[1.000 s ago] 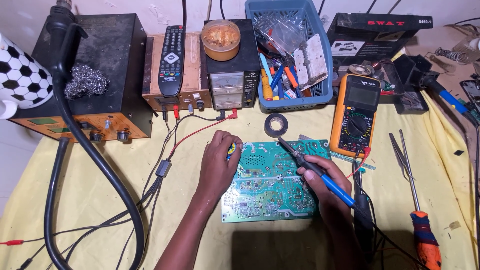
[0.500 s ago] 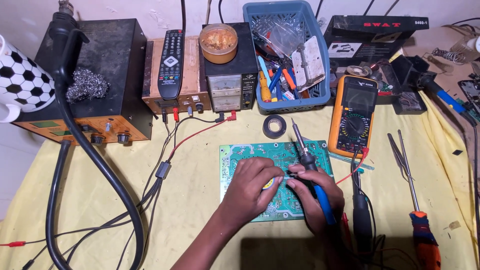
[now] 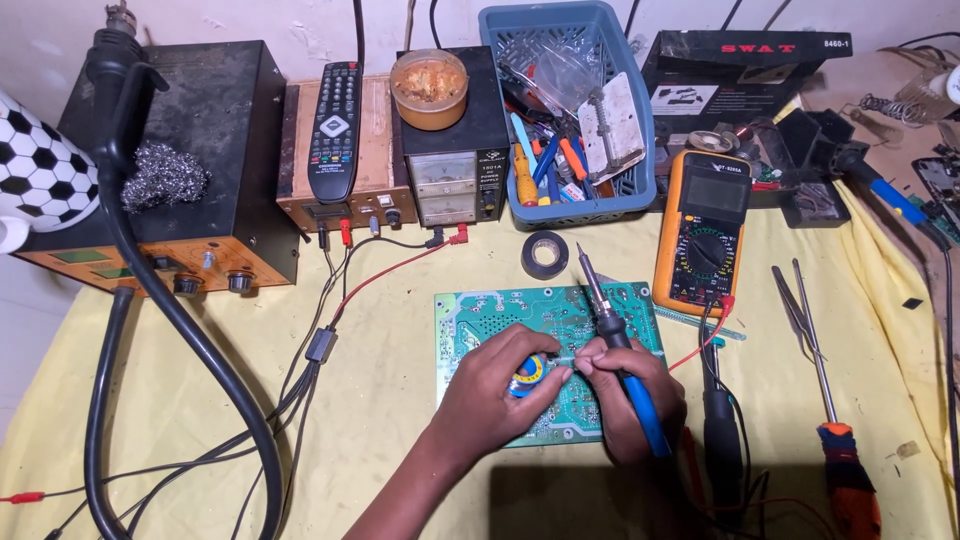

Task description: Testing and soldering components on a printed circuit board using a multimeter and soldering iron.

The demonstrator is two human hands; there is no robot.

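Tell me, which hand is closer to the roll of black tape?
Right. The right hand sits below the black tape roll, holding the soldering iron. The left hand lies farther down-left on the green circuit board.

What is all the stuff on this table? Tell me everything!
Circuit board: one, green, table middle.
Soldering iron: one, blue handle, in right hand.
Small spool: one, blue-yellow, in left hand.
Multimeter: one, orange, right of board.
Tape roll: one, black, above board.
Basket: one, blue, holding tools.
Remote control: one, black, on wooden box.
Screwdriver: one, orange handle, far right.
Tablecloth: one, yellow.
Left hand: on board.
Right hand: on board.
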